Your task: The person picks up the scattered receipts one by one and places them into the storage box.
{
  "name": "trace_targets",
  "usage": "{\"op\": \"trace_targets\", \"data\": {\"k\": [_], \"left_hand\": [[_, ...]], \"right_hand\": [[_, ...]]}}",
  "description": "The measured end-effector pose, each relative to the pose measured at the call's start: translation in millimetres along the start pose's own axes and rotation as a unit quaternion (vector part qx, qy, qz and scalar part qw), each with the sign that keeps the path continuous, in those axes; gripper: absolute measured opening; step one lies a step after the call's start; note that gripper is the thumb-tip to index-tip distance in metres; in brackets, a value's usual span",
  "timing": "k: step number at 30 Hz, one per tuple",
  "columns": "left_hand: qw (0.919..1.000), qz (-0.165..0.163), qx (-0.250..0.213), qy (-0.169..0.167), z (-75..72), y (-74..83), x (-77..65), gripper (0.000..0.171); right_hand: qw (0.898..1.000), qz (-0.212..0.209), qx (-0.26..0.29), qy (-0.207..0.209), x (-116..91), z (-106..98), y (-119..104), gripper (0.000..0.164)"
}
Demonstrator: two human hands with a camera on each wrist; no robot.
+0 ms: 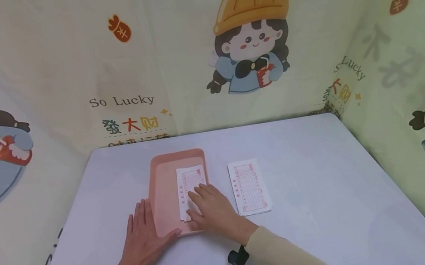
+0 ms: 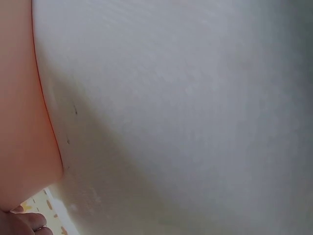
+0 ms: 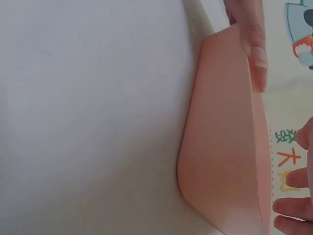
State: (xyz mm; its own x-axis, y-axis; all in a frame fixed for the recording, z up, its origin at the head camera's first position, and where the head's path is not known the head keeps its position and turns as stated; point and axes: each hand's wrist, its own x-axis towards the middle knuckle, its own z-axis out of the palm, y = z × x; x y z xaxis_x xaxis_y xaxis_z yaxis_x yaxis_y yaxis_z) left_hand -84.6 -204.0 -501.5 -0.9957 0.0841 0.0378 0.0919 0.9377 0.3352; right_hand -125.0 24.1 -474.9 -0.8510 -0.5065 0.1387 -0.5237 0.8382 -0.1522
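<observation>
A pink tray [image 1: 164,194] lies on the white table, left of centre. Inside it, toward its right side, is a stack of white slips printed with red grids [image 1: 190,179]. My left hand [image 1: 141,234] lies along the tray's left side, fingers straight, thumb at the front rim; the right wrist view shows that thumb [image 3: 257,56] over the rim. Over the lower right of the stack is my right hand [image 1: 213,210], fingers extended and spread, covering part of the slips. In the right wrist view its fingers [image 3: 293,205] appear beyond the tray wall [image 3: 220,132].
A second stack of similar slips [image 1: 249,186] lies on the table [image 1: 318,180] just right of the tray. Cloth with cartoon prints [image 1: 185,63] hangs behind the table and at both sides. Each wrist carries a small black camera [image 1: 238,257].
</observation>
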Motion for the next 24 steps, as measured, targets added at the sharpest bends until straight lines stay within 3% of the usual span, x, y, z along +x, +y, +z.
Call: {"op": "trace_targets", "data": {"k": [10,14,24], "left_hand": [[0.9999,-0.006,-0.01,-0.013,-0.9,2.2,1.3,0.129],[0.9996,-0.007,-0.02,-0.022,-1.3,2.7,1.9,0.131],[0.9996,0.002,-0.027,-0.007,1.4,5.6,3.9,0.129]], "right_hand": [[0.996,0.049,0.06,0.045,-22.4,-19.1,30.7,0.05],[0.993,0.064,0.07,0.071,-34.2,-19.6,47.2,0.049],[0.985,0.106,0.072,0.113,-62.7,-12.4,83.8,0.049]]}}
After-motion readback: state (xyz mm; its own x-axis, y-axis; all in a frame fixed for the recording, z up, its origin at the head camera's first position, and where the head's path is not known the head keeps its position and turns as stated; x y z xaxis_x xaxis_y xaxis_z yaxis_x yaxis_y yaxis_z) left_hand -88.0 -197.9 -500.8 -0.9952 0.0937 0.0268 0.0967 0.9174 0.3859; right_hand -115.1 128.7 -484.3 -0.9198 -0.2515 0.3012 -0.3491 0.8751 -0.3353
